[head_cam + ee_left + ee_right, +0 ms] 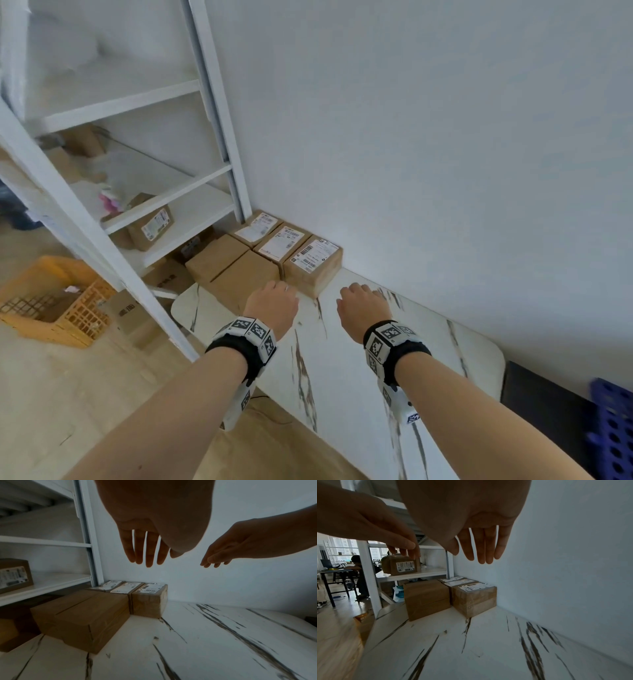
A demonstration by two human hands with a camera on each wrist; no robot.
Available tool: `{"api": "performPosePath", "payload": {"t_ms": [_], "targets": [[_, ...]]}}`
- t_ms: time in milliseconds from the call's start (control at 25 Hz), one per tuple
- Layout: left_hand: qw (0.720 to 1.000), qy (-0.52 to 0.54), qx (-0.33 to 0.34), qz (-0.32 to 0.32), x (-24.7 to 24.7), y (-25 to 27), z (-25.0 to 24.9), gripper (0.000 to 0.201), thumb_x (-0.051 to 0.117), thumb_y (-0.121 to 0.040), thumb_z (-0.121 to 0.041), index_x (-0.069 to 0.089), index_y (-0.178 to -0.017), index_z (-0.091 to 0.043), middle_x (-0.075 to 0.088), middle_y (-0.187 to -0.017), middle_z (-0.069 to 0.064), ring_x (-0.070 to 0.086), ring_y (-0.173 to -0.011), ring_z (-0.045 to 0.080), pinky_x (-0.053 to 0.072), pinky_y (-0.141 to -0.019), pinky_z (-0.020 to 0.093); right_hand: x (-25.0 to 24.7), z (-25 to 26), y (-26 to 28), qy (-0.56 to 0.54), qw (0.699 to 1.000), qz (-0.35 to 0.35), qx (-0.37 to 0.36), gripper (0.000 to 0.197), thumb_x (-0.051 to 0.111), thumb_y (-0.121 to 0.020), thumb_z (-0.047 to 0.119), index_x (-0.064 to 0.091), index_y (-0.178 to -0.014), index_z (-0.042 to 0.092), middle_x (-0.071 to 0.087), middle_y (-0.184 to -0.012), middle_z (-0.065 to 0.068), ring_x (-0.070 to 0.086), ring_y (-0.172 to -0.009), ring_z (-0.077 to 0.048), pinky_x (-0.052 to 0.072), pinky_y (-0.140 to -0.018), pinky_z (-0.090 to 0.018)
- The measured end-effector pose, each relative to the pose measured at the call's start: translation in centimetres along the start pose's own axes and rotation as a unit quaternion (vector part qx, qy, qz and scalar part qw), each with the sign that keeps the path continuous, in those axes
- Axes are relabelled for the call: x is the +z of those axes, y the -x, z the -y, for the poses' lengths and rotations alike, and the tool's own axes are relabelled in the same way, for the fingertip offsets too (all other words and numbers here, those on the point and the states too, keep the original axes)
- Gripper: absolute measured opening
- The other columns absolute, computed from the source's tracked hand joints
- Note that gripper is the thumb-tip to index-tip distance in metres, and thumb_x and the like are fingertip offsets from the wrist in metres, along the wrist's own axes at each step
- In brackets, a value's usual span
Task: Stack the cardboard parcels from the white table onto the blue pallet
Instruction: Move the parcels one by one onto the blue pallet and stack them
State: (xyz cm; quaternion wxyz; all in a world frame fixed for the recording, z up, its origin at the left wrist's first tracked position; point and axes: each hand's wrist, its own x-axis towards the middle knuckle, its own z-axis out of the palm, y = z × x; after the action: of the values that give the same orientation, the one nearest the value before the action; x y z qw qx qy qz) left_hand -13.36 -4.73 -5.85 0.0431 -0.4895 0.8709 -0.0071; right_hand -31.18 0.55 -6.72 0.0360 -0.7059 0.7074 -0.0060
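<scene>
Several cardboard parcels sit at the far left end of the white marble-veined table, against the wall. The nearest labelled parcel stands beside a plain parcel. My left hand hovers above the plain parcel's near corner, fingers straight and empty. My right hand hangs over bare table just right of the labelled parcel, fingers straight, holding nothing. A corner of the blue pallet shows at the bottom right.
A white shelf rack stands left of the table with a labelled box and other items on it. An orange crate and more boxes lie on the floor. The wall runs close behind the table. A person sits at a desk far behind.
</scene>
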Motion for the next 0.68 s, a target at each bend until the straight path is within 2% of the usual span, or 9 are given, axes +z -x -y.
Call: {"api": "performPosePath", "payload": {"t_ms": [160, 320, 520, 680], "targets": [[0.999, 0.027, 0.035, 0.024, 2.7, -5.9, 4.2, 0.036, 0.024, -0.102, -0.03, 0.047, -0.124, -0.014, 0.053, -0.124, 0.005, 0.048, -0.117, 0.02, 0.047, -0.089, 0.03, 2.0, 0.9, -5.6, -0.019, 0.998, 0.033, 0.055, 0.035, 0.027, -0.101, 0.026, 0.05, -0.12, 0.009, 0.054, -0.123, -0.009, 0.051, -0.114, -0.025, 0.042, -0.094, -0.036], [0.99, 0.091, 0.078, 0.076, 4.1, -11.7, 8.4, 0.031, 0.03, -0.1, -0.028, 0.05, -0.12, -0.015, 0.054, -0.12, 0.005, 0.054, -0.108, 0.022, 0.05, -0.087, 0.036, 2.8, 2.0, -10.9, -0.068, 0.987, 0.063, 0.133, 0.035, 0.029, -0.101, 0.028, 0.05, -0.122, 0.011, 0.054, -0.123, -0.007, 0.052, -0.112, -0.024, 0.043, -0.09, -0.034], [0.955, 0.246, 0.084, 0.144, 5.8, -17.8, 12.3, 0.034, 0.037, -0.099, -0.017, 0.047, -0.131, -0.011, 0.052, -0.125, 0.009, 0.055, -0.109, 0.024, 0.045, -0.089, 0.03, 5.1, 2.9, -16.0, -0.206, 0.938, 0.127, 0.248, 0.039, 0.035, -0.1, 0.028, 0.043, -0.134, 0.013, 0.049, -0.133, -0.007, 0.049, -0.121, -0.024, 0.044, -0.097, -0.037], [0.927, 0.328, 0.082, 0.164, 7.7, -19.8, 13.1, 0.036, 0.04, -0.097, -0.009, 0.048, -0.131, -0.01, 0.055, -0.128, 0.009, 0.054, -0.116, 0.022, 0.044, -0.097, 0.031, 6.6, 3.0, -18.3, -0.306, 0.886, 0.118, 0.329, 0.048, 0.047, -0.096, 0.024, 0.034, -0.141, 0.012, 0.048, -0.138, -0.008, 0.05, -0.122, -0.025, 0.043, -0.099, -0.036]]}}
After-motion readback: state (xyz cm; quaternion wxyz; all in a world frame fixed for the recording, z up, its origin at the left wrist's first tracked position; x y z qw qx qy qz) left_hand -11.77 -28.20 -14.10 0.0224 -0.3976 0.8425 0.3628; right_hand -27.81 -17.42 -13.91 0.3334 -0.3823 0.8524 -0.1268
